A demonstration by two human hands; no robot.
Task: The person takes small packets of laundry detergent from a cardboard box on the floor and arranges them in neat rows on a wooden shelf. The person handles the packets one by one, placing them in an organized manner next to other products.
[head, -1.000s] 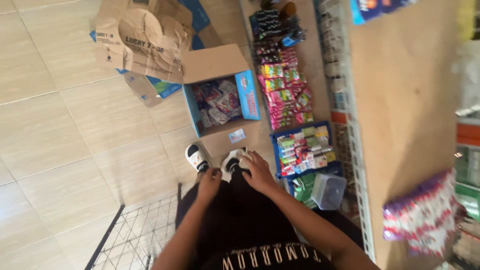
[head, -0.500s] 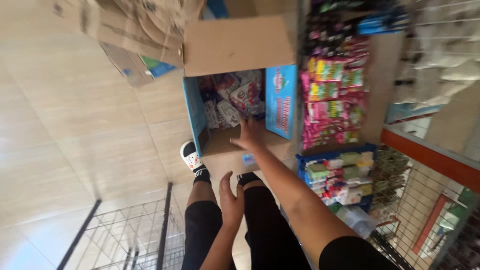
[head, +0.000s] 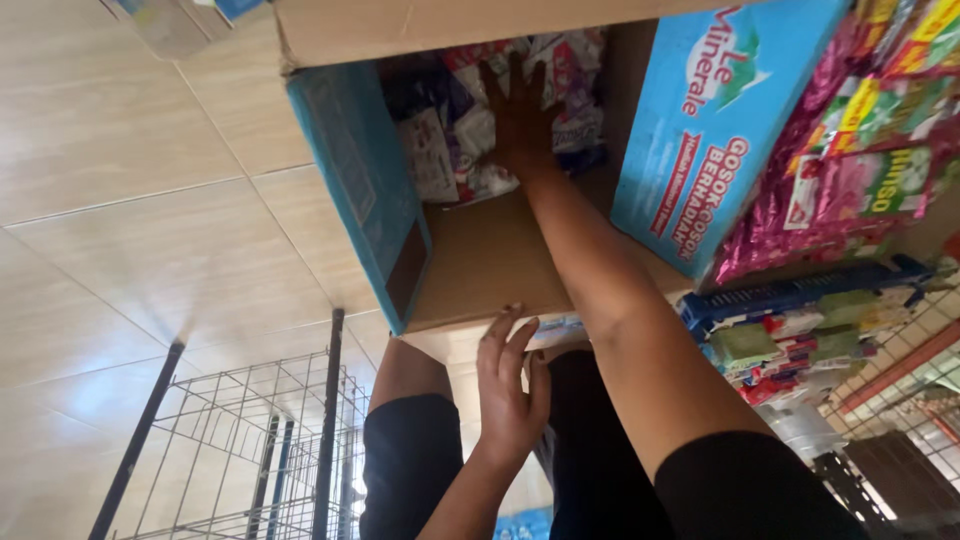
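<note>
An open cardboard box (head: 480, 255) with blue printed sides stands on the tiled floor in front of me. Inside it lie several small snack and sachet packets (head: 445, 150). My right hand (head: 518, 115) reaches deep into the box, fingers spread flat on the packets; no grip on any one packet shows. My left hand (head: 508, 385) hangs open by the box's near flap, fingers apart, holding nothing. My legs in black trousers (head: 410, 460) are below.
A black wire rack (head: 250, 440) stands at lower left. Hanging strips of pink and green sachets (head: 860, 130) and a blue basket of packets (head: 790, 320) are on the right. Beige floor tiles (head: 140, 220) lie at left.
I have leaned forward and the box now fills the view. My right hand went from the box's front edge deep inside onto the packets. My left hand rose toward the near flap.
</note>
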